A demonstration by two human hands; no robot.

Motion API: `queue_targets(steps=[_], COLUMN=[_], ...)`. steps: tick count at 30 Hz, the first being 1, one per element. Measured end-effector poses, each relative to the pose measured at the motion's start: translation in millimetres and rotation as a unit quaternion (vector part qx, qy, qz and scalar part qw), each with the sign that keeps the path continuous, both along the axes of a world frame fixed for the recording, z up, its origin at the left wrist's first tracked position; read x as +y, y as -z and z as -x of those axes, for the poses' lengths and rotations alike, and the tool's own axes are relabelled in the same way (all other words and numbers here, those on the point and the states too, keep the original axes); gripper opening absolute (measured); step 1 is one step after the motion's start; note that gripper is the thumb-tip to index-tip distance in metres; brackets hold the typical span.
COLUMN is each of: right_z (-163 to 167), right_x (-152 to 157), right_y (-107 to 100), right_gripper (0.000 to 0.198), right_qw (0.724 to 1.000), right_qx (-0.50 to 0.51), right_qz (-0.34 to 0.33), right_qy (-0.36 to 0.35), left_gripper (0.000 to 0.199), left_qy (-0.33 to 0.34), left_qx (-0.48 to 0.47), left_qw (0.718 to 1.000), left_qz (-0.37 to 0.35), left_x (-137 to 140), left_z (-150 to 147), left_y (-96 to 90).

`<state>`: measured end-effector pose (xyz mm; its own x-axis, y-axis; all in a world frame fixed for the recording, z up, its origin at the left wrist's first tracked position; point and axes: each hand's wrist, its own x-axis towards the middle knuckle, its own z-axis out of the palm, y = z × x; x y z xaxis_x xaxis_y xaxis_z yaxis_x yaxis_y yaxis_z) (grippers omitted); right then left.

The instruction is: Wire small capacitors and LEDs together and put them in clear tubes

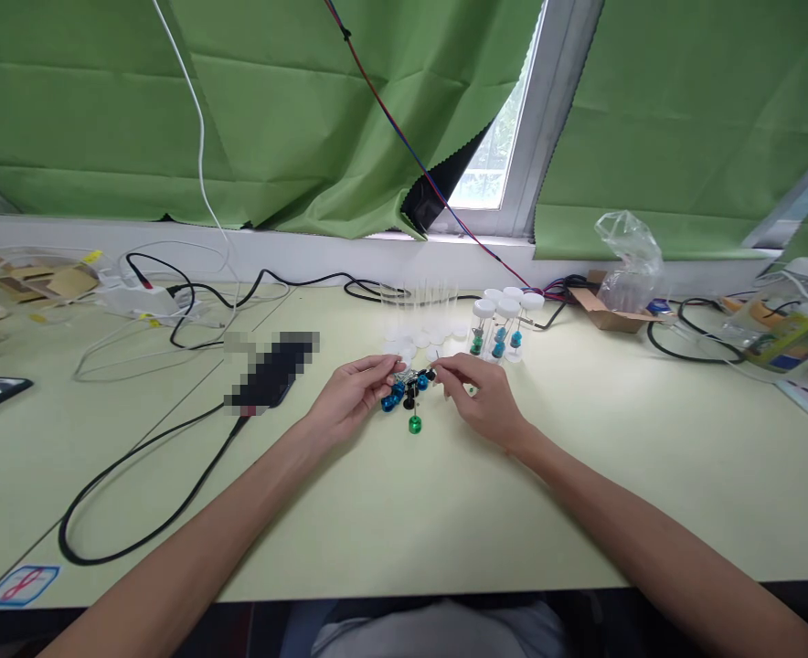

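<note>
Reaching over a pale table [547, 521], a person's two hands flank a small pile, with a green piece [415, 424] nearest and blue pieces [396, 395] and black pieces [409, 400] just beyond it. The left hand [357, 393] has thumb and fingertips drawn together; the right hand [476, 393] bends its fingers toward its thumb, though whether either grips anything cannot be told. Farther back stand white-lidded tubes [506, 309] holding green and blue pieces, beside clear tubes [418, 315]. Green curtains [349, 110] hang behind.
</note>
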<state>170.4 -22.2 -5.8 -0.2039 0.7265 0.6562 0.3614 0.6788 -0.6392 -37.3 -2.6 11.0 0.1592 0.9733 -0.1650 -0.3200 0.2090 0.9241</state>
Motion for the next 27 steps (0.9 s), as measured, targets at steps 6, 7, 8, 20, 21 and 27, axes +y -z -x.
queue_targets(steps=[6, 7, 8, 20, 21, 27], right_z=[1.2, 1.2, 1.2, 3.1, 3.1, 3.4], right_x=[1.7, 2.0, 2.2, -2.6, -2.7, -2.5], right_y=[1.0, 1.6, 2.3, 2.2, 2.2, 3.4], right_gripper=[0.023, 0.022, 0.021, 0.013, 0.012, 0.010], right_qw=[0.999, 0.999, 0.998, 0.998, 0.998, 0.999], right_qx=[-0.003, -0.002, 0.000, 0.019, 0.016, 0.022], right_qz=[0.022, 0.028, 0.034, 0.038, 0.036, 0.033], right_qy=[-0.037, -0.040, -0.043, -0.045, -0.040, -0.037], left_gripper=[0.016, 0.019, 0.022, 0.031, 0.032, 0.032], left_qy=[0.022, 0.028, 0.035, 0.048, 0.049, 0.061], left_qx=[0.035, 0.047, 0.060, 0.101, 0.101, 0.104], left_qw=[0.999, 0.998, 0.997, 0.991, 0.991, 0.990], left_qz=[-0.018, -0.025, -0.032, -0.073, -0.073, -0.074], left_x=[-3.7, -4.2, -4.4, -3.6, -3.4, -3.6], left_z=[-6.8, -7.4, -7.6, -7.7, -7.7, -7.5], left_y=[-1.0, -1.1, -0.8, 6.3, 6.5, 7.3])
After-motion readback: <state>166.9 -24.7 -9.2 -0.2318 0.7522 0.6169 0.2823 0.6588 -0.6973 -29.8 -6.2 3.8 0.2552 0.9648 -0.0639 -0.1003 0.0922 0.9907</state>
